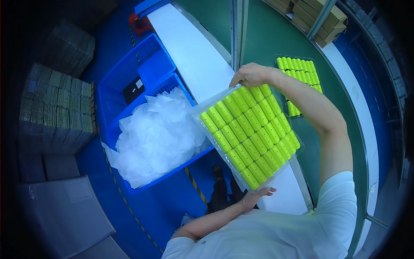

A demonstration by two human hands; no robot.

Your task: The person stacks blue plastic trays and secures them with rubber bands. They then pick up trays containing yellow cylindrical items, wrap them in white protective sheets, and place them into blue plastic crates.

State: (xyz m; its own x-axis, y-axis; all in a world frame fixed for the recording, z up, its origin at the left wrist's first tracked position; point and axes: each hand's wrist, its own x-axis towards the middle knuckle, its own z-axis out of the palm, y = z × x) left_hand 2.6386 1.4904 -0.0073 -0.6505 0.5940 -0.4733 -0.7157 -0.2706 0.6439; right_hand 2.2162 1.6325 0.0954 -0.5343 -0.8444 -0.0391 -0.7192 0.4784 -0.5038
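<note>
Head view: green tabletop (265,41) above blue floor (142,211), right hand (251,75) tight on tray (205,106), left hand (255,199) of unclear grip

No readable text — pale label (81,197) on grey box (60,220) too blurred.

A shallow, clear plastic tray (196,113) is held up in the air, set diagonally and tilted so that its filled face shows. Short, bright lime-yellow pieces with rounded long sides (258,141) fill it in close, parallel rows, each lying lengthwise with small dark marks on top. A transparent rim shows beyond them, widest at the left corner. The right hand (251,75) grips the tray's far edge; the left hand (255,198) is at its near corner, fingers extended.
</note>
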